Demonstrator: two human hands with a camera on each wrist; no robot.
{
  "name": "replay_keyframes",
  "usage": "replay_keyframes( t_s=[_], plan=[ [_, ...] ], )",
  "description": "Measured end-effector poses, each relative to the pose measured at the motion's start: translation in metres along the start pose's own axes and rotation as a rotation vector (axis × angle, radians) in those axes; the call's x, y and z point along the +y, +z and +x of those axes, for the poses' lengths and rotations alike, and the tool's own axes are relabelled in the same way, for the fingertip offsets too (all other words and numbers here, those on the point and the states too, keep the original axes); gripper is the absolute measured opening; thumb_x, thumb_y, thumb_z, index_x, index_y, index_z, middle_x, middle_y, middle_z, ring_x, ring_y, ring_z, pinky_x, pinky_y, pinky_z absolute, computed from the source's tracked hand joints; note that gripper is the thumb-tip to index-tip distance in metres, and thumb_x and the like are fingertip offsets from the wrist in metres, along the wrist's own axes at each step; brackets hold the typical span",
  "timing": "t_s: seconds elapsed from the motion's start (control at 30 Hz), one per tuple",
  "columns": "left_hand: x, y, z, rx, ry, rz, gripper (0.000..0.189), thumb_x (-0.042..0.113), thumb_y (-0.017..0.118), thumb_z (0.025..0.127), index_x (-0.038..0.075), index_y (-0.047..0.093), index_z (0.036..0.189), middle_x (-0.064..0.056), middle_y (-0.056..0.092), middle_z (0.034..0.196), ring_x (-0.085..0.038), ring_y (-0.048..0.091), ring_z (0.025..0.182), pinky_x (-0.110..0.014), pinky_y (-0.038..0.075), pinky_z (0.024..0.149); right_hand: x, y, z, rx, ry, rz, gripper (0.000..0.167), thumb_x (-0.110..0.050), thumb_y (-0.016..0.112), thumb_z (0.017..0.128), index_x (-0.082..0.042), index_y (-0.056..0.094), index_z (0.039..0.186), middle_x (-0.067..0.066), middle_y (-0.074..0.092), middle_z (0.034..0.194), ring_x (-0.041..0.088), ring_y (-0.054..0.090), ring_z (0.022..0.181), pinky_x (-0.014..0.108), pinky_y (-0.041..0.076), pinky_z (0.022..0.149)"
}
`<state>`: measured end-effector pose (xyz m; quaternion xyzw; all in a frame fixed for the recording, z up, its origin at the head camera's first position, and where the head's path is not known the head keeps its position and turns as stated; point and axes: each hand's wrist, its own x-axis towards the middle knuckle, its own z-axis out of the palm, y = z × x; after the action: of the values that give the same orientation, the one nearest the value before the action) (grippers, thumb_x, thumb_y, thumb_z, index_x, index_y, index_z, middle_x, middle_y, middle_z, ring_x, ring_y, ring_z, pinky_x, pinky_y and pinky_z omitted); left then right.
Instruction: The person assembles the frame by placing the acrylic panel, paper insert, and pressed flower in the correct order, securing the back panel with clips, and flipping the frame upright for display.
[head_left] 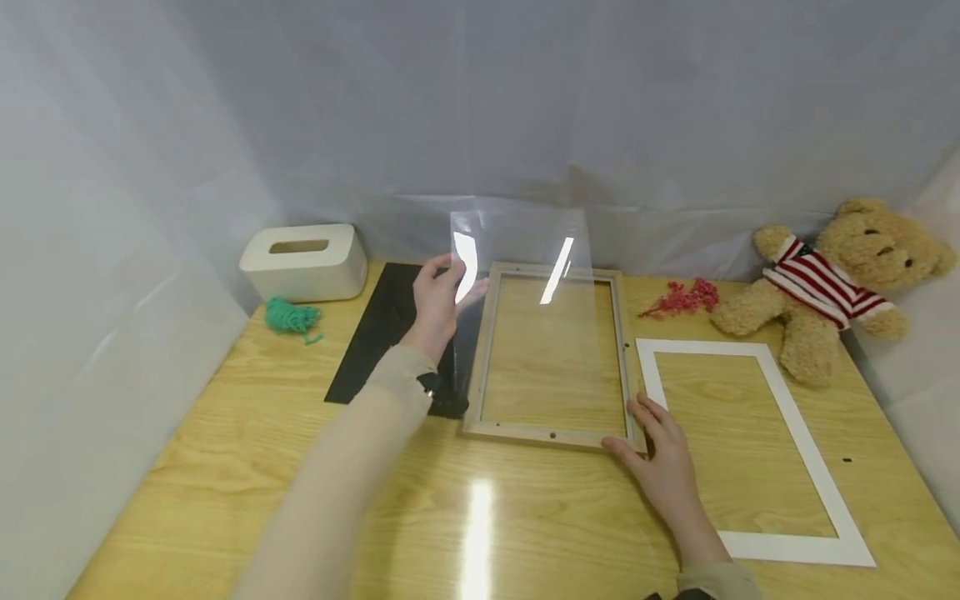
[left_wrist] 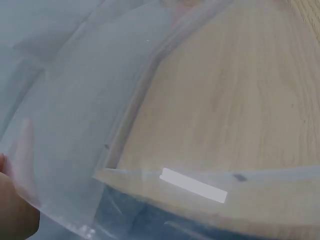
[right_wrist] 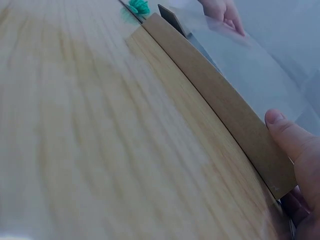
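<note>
My left hand [head_left: 437, 304] pinches the left edge of a clear plastic sheet [head_left: 517, 242], raised and tilted over a light wooden picture frame [head_left: 525, 432]. Light glares off the sheet, and the frame shows through it. In the left wrist view, only part of my left hand [left_wrist: 17, 207] appears at the sheet's edge. My right hand [head_left: 667, 467] grips the frame's near right corner, thumb on the near side and fingers along the right side. The right wrist view has that thumb [right_wrist: 287, 132] at the top edge of the frame's side [right_wrist: 215, 100].
A black board [head_left: 375, 342] lies left of the frame, partly under the left arm. To the right is a white mat border [head_left: 802, 442]. Behind sit a tissue box [head_left: 307, 267], green yarn [head_left: 291, 317], pink dried flowers [head_left: 682, 297] and a teddy bear [head_left: 817, 283].
</note>
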<state>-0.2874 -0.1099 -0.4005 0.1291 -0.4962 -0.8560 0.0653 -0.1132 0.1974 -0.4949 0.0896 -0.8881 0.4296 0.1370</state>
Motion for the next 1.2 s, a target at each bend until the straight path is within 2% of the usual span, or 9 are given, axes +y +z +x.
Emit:
replay_keyframes(
  t_s=[0.17,0.27,0.47,0.63,0.87,1.03,1.2],
  plan=[
    [-0.014,0.005,0.005,-0.026,-0.020,0.000,0.040,0.006,0.057,0.095,-0.001,0.045,0.133,-0.022,0.049,0.123,-0.050,0.054,0.109,-0.048,0.048,0.093,0.000,0.001,0.001,0.003,-0.005,-0.004,0.066,-0.018,0.082,0.075,0.004,0.054,0.130,0.020,0.042,0.140,0.044,0.036,0.127,0.063,0.033,0.100],
    [-0.020,0.008,0.007,-0.043,-0.017,0.030,0.041,0.008,0.057,0.096,0.000,0.045,0.134,-0.028,0.053,0.124,-0.046,0.060,0.101,-0.046,0.052,0.089,0.000,0.001,0.002,0.006,-0.007,-0.001,0.066,-0.018,0.082,0.075,0.005,0.054,0.130,0.021,0.043,0.140,0.044,0.036,0.127,0.062,0.033,0.100],
    [-0.030,0.017,0.009,-0.075,-0.023,0.056,0.039,0.006,0.057,0.096,-0.003,0.046,0.132,-0.029,0.054,0.122,-0.033,0.069,0.081,-0.042,0.055,0.084,0.000,0.001,0.002,0.003,0.003,0.006,0.067,-0.018,0.082,0.075,0.005,0.053,0.131,0.020,0.042,0.141,0.044,0.035,0.128,0.062,0.032,0.100],
    [-0.036,0.023,0.008,-0.079,-0.052,0.103,0.036,0.008,0.057,0.096,-0.004,0.048,0.130,-0.028,0.056,0.119,-0.029,0.069,0.077,-0.040,0.056,0.080,0.001,0.000,0.002,-0.010,0.018,0.007,0.066,-0.021,0.081,0.077,0.003,0.053,0.132,0.018,0.041,0.142,0.042,0.033,0.130,0.060,0.033,0.101],
    [-0.034,0.026,0.002,-0.101,-0.123,0.118,0.030,0.008,0.055,0.097,-0.001,0.048,0.126,-0.033,0.053,0.124,-0.028,0.070,0.072,-0.041,0.056,0.080,0.002,-0.001,0.002,-0.007,0.013,-0.005,0.066,-0.022,0.081,0.077,0.002,0.053,0.132,0.018,0.041,0.142,0.042,0.033,0.130,0.061,0.033,0.101],
    [-0.048,0.023,0.006,-0.077,-0.129,0.136,0.038,0.007,0.052,0.099,-0.003,0.043,0.134,-0.030,0.055,0.123,-0.021,0.069,0.065,-0.034,0.058,0.072,0.001,-0.001,0.000,-0.013,0.016,0.001,0.066,-0.022,0.080,0.077,0.003,0.053,0.132,0.018,0.041,0.143,0.042,0.034,0.129,0.061,0.033,0.100],
    [-0.056,0.021,0.009,-0.070,-0.132,0.128,0.040,0.001,0.049,0.098,-0.007,0.040,0.136,-0.031,0.050,0.126,-0.020,0.068,0.062,-0.033,0.059,0.069,0.000,-0.001,0.001,-0.012,0.016,0.000,0.065,-0.022,0.080,0.078,0.003,0.053,0.132,0.018,0.041,0.142,0.041,0.034,0.130,0.060,0.035,0.099]
  ],
)
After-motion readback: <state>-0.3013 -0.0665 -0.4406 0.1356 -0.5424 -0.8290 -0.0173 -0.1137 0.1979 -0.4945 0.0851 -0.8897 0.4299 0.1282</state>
